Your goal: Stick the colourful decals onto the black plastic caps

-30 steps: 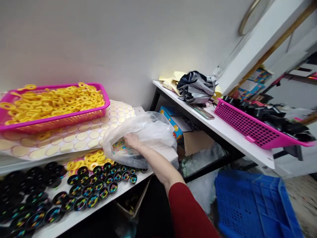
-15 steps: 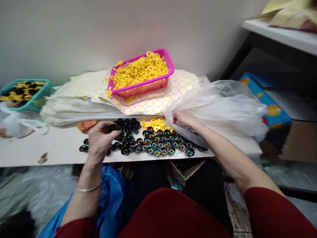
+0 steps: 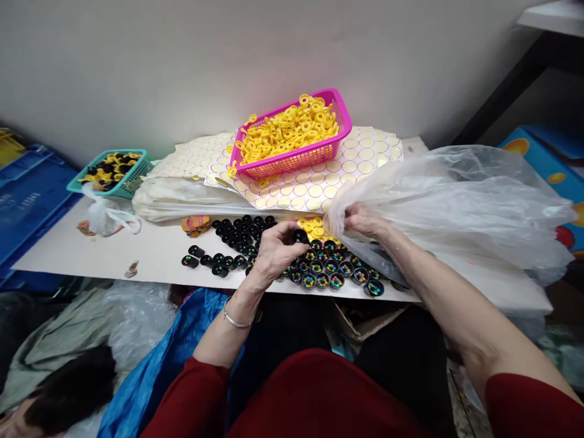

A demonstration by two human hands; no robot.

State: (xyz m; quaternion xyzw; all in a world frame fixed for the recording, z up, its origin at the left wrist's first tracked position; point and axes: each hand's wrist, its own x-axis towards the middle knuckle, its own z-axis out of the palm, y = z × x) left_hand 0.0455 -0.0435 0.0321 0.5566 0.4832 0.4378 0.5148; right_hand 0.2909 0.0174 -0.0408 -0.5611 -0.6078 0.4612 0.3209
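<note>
Head: cups [image 3: 322,280] near table edge [image 3: 159,279]

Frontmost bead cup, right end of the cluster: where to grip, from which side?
Grip the outer wall of the black cup, just under its rim, coming from the front edge of the table. Neighboring cups crowd it behind and to the left; its front is free. The open top holds colored beads, so it's probably best kept level.

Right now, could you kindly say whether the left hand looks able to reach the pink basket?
Probably yes, though the left hand holds a black cup: nothing tall seems to stand between it and the pink basket.
</note>
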